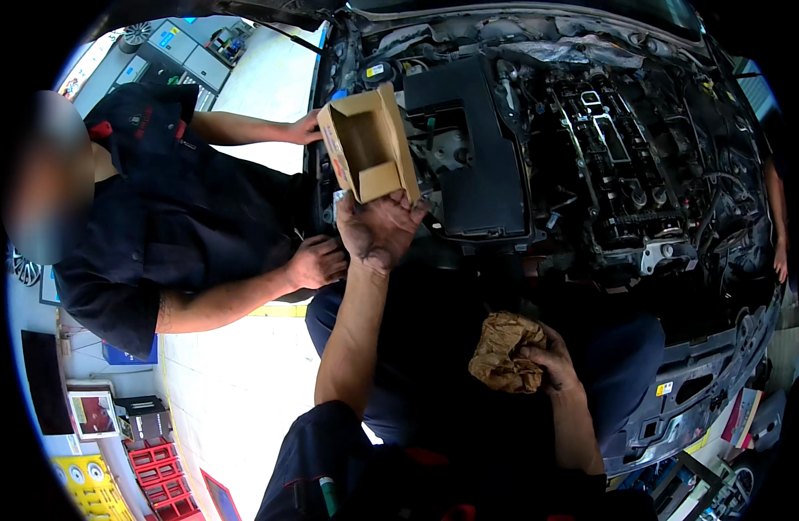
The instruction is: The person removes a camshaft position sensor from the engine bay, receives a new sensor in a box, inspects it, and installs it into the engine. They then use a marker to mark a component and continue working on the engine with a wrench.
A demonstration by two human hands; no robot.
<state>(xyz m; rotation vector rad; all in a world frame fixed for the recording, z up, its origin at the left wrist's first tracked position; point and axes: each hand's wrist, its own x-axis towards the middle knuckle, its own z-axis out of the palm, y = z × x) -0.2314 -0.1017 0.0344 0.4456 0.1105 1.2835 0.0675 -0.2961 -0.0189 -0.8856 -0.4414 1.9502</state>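
Over the engine bay's left edge, cupped in left hand: cardboard box, probably light, stiffish, best held by sides. Before the front edge, clutched in right hand: crumpled brown paper, likely soft, best palmed.

No text is readable, neither red lettering on the co-worker's shirt nor a sticker on the car.

One cardboard box, one paper wad, one engine, two co-workers (one barely showing)
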